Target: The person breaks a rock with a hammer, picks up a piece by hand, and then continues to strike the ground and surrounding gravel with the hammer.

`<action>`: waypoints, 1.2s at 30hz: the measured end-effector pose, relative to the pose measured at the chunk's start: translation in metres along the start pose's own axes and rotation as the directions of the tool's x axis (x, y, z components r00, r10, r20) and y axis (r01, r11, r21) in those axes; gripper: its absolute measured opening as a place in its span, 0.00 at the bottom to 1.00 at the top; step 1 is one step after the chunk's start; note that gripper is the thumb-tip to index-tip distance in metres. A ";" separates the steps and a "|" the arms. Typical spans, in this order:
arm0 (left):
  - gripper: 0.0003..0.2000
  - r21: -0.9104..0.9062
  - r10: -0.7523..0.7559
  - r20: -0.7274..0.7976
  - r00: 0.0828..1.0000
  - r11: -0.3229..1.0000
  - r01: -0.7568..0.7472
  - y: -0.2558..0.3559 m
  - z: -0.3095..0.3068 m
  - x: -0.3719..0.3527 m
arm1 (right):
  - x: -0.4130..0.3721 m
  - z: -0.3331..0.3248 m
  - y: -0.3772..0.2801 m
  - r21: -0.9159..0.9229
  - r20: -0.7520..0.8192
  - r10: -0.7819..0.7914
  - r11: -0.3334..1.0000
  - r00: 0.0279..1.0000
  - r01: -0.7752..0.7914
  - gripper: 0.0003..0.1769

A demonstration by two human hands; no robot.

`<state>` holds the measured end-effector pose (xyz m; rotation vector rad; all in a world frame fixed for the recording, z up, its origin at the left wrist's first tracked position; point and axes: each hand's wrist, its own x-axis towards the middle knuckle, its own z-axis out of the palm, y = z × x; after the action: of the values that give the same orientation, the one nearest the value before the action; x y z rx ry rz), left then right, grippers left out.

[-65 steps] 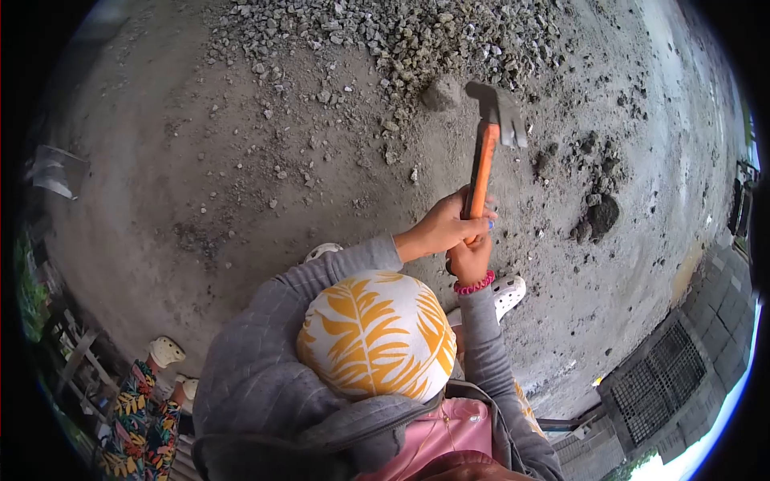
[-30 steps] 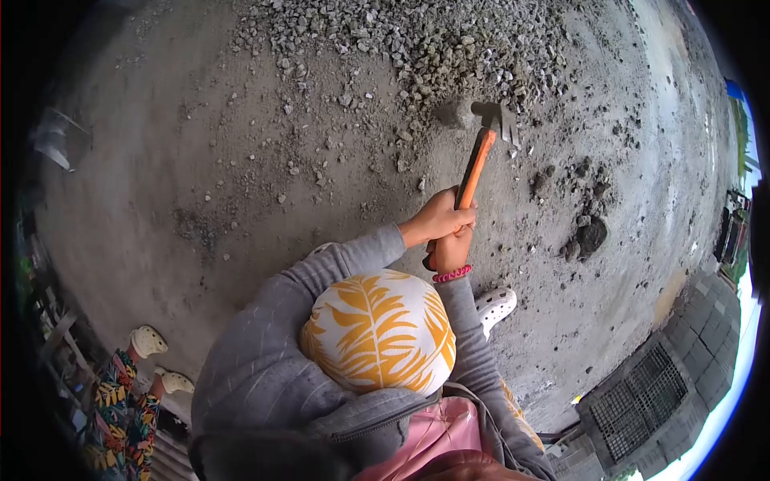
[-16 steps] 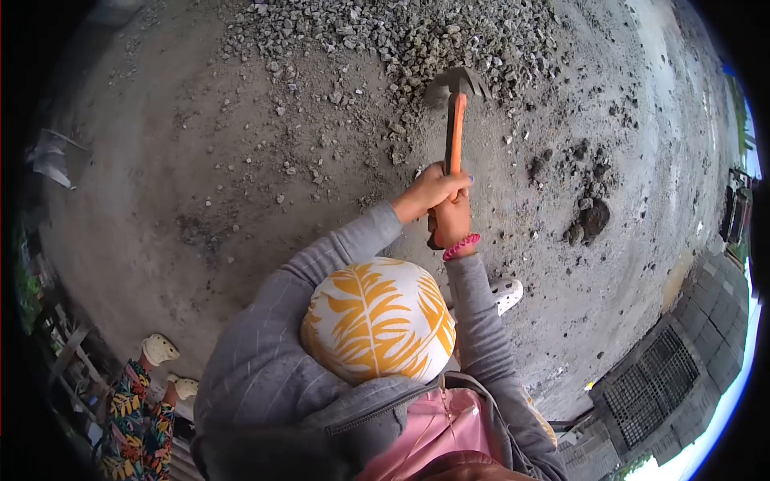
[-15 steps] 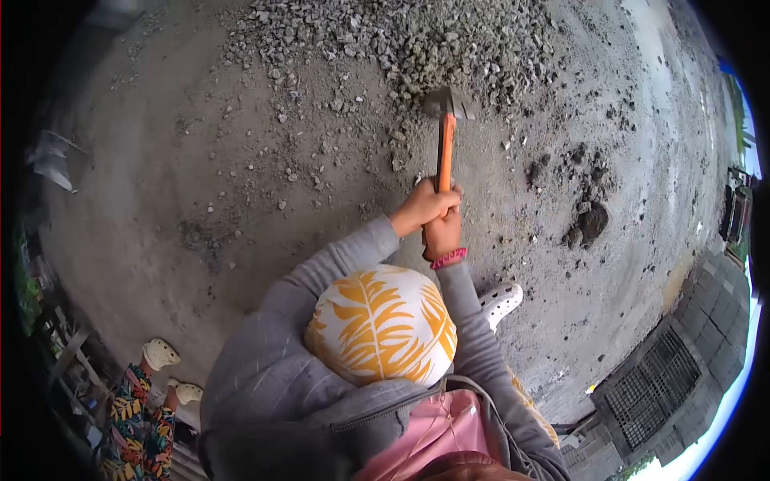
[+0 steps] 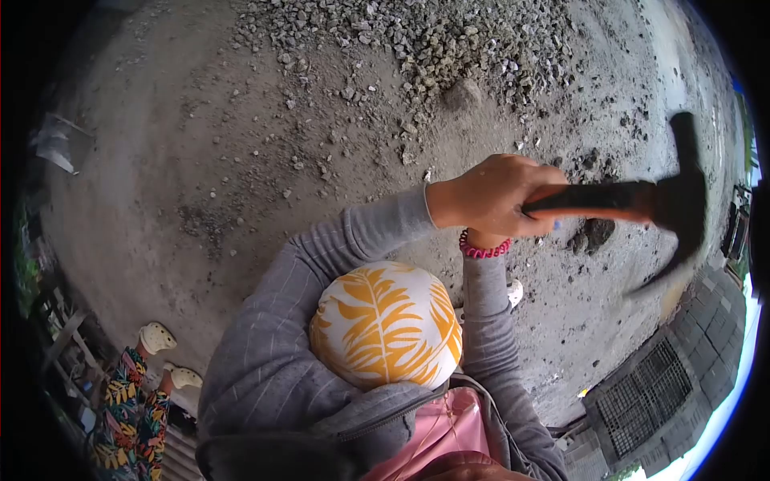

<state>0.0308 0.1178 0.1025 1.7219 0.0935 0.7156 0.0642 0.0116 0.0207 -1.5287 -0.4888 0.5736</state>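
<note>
A claw hammer (image 5: 589, 200) with an orange and black handle is raised to the right, its dark head blurred. My left hand (image 5: 493, 192) wraps round the handle's end. Below it is my right hand (image 5: 485, 238), with a pink coil bracelet (image 5: 484, 248) at the wrist; its fingers are mostly hidden behind my left hand, though it seems to share the grip. A larger stone (image 5: 464, 94) lies at the near edge of the gravel pile (image 5: 497, 48), beyond my hands. My knee in white and yellow leaf-patterned cloth (image 5: 385, 321) is between my arms.
Dark clumps (image 5: 593, 235) lie on the ground to the right. Another person's legs in floral trousers (image 5: 132, 409) and cream clogs (image 5: 157, 337) are at lower left. Grey blocks (image 5: 714, 309) and a metal grate (image 5: 646, 397) stand at lower right. Loose stones are scattered on the ground.
The hammer has swung up from the gravel edge and now points right, nearer to me. Both hands rose with it. The larger stone now shows where the hammer head was.
</note>
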 end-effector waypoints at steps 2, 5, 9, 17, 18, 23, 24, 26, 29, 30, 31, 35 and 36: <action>0.07 -0.412 -0.505 0.002 0.863 0.786 0.461 -0.058 0.023 -0.040 | -0.007 0.001 0.030 -0.003 0.027 0.394 0.919 0.919 -0.395 0.11; 0.06 -0.487 -0.796 0.183 0.577 0.436 0.756 -0.128 0.054 -0.098 | -0.023 0.003 0.092 0.020 -0.074 0.208 0.978 0.975 -0.207 0.11; 0.08 -0.449 -0.750 0.229 0.621 0.485 0.751 -0.104 0.047 -0.092 | -0.052 0.002 0.022 -0.013 -0.071 0.540 0.840 0.839 -0.542 0.16; 0.10 -0.058 -0.001 0.076 0.997 0.998 0.006 0.018 0.008 0.004 | -0.020 -0.007 0.016 0.093 -0.088 -0.073 0.992 0.993 0.081 0.14; 0.10 -0.051 -0.003 0.107 0.994 0.999 0.009 0.014 0.008 0.003 | -0.020 -0.004 0.017 -0.060 -0.092 -0.122 0.991 0.988 0.116 0.14; 0.05 -0.718 -0.797 0.074 0.599 0.375 0.586 -0.110 0.047 -0.080 | -0.022 0.002 0.036 -0.267 -0.002 0.422 0.874 0.907 -0.407 0.13; 0.07 -0.578 -0.802 0.224 0.554 0.349 0.738 -0.113 0.034 -0.089 | -0.027 0.000 0.055 -0.196 0.040 0.567 0.812 0.823 -0.550 0.13; 0.06 -0.650 -0.785 0.159 0.599 0.374 0.661 -0.118 0.037 -0.096 | -0.041 0.006 0.080 -0.108 -0.004 0.324 0.940 0.946 -0.323 0.11; 0.09 -0.612 -0.783 0.232 0.577 0.344 0.712 -0.102 0.036 -0.104 | -0.049 0.010 0.058 -0.047 0.008 0.461 0.887 0.888 -0.460 0.12; 0.09 -0.579 -0.759 0.242 0.604 0.386 0.718 -0.094 0.033 -0.097 | -0.048 0.014 0.042 -0.069 -0.019 0.506 0.860 0.862 -0.506 0.13; 0.09 -0.548 -0.734 0.255 0.630 0.428 0.719 -0.086 0.030 -0.086 | -0.045 0.017 0.031 -0.037 -0.021 0.407 0.913 0.913 -0.407 0.13; 0.15 -0.315 -0.426 0.239 0.873 0.816 0.485 -0.008 0.005 -0.030 | -0.039 0.016 -0.025 -0.190 -0.047 -0.110 0.977 0.993 0.099 0.19; 0.16 -0.155 -0.228 0.185 0.956 0.954 0.257 0.001 0.003 -0.019 | -0.036 0.011 -0.029 -0.190 -0.059 -0.201 0.964 0.978 0.186 0.19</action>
<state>0.0166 0.1072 0.0954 1.5578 0.1210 0.3849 0.0304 -0.0007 0.0515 -1.6488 -0.6376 0.3228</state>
